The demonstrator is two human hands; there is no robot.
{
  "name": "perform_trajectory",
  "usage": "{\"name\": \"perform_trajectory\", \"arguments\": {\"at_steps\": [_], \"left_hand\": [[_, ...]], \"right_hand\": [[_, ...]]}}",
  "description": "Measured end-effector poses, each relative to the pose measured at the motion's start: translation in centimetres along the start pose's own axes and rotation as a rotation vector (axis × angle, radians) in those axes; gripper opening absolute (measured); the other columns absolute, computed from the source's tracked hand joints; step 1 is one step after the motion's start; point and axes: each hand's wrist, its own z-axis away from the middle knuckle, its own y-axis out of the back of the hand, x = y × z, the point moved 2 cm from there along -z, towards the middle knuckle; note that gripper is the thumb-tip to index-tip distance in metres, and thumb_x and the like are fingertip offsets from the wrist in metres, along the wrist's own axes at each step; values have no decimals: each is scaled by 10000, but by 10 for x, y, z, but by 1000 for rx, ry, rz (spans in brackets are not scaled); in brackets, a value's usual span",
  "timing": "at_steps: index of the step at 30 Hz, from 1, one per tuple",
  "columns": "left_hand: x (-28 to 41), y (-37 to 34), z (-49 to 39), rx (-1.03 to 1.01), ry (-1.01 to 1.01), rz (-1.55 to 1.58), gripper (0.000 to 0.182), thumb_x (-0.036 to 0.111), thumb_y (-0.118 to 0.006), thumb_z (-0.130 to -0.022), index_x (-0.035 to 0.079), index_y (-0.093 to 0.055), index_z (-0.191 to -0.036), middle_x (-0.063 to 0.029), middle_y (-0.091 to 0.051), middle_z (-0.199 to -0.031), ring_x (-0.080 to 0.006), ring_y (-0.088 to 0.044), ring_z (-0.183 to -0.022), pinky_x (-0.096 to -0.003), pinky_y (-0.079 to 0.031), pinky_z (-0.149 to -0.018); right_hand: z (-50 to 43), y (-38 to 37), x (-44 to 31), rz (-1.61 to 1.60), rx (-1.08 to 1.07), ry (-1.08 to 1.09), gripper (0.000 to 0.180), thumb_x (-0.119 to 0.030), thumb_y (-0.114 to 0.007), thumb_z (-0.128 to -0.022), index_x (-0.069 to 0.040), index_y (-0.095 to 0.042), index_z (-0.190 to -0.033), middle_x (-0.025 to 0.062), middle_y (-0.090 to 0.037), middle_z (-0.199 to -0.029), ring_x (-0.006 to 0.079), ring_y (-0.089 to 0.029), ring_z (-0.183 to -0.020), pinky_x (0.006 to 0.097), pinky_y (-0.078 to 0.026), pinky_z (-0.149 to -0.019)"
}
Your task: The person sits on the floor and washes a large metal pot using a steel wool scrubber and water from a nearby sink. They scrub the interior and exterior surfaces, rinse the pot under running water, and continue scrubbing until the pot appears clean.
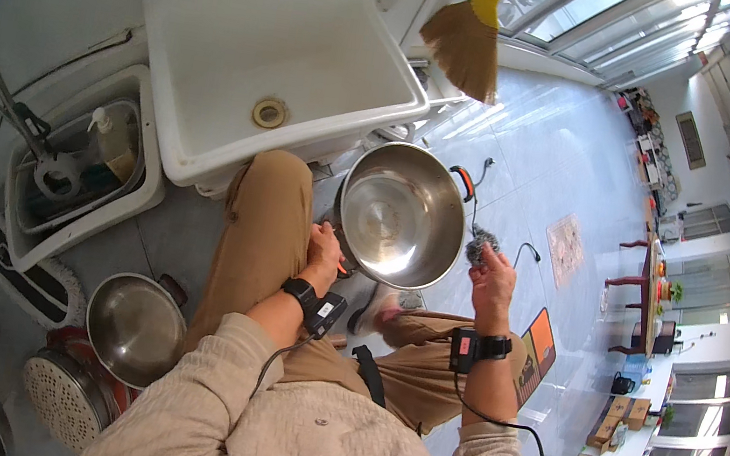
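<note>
A deep stainless steel pot [402,216] is tilted in front of me, its inside facing up, with an orange and black handle on its far right side. My left hand [325,250] grips the pot's near left handle, which shows orange beside the fingers. To the right of the pot, my right hand [492,279] holds a grey steel wool scourer [483,245] in its fingertips, apart from the rim. Each wrist wears a strapped black device with a cable.
A white sink [280,38] stands ahead, with a tub [153,179] holding a pump bottle [113,137] at its left. A steel pan [134,328] and a perforated steamer [60,395] lie lower left. A broom [471,38] hangs near the sink; cables lie on the floor.
</note>
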Motion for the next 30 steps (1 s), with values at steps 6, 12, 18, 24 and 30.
{"name": "perform_trajectory", "arguments": {"at_steps": [6, 12, 18, 24, 30], "left_hand": [[0, 0, 0, -27, -14, 25, 224, 241, -378, -951, 22, -419, -926, -46, -420, -558, -161, -396, -397, -318, -397, -370], [4, 5, 7, -147, -3, 127, 247, 246, -422, -934, 1, -431, -912, -63, -439, -543, -189, -438, -395, -333, -409, -377], [1, 12, 15, -248, 143, 293, 315, 325, -526, -870, 44, -468, -741, -100, -496, -510, -237, -492, -391, -382, -441, -379], [-8, 12, 26, -226, 277, 261, 299, 303, -511, -883, 31, -538, -761, -85, -515, -612, -216, -491, -491, -401, -435, -486], [-2, 12, 34, -216, 216, 108, 256, 187, -415, -912, 15, -499, -742, -80, -460, -584, -199, -447, -434, -363, -405, -406]], "right_hand": [[27, 30, 27, -44, 49, -70, 92, -103, -641, -822, -63, -577, -874, 13, -622, -760, 92, -560, -585, 203, -394, -467], [13, 12, 34, 159, -83, 8, 99, -83, -667, -788, -29, -584, -798, 7, -569, -687, 66, -442, -504, 202, -327, -443], [8, -48, 78, 535, -319, -106, 158, -93, -688, -754, -64, -546, -690, 11, -543, -610, 79, -456, -492, 226, -336, -437], [-6, -104, 131, 723, -540, -10, 190, -138, -698, -762, 22, -613, -818, 41, -611, -703, 115, -540, -601, 266, -418, -534], [-55, -144, 178, 1063, -311, 429, 306, -243, -739, -691, 27, -596, -710, 120, -608, -603, 200, -574, -551, 344, -436, -523]]}}
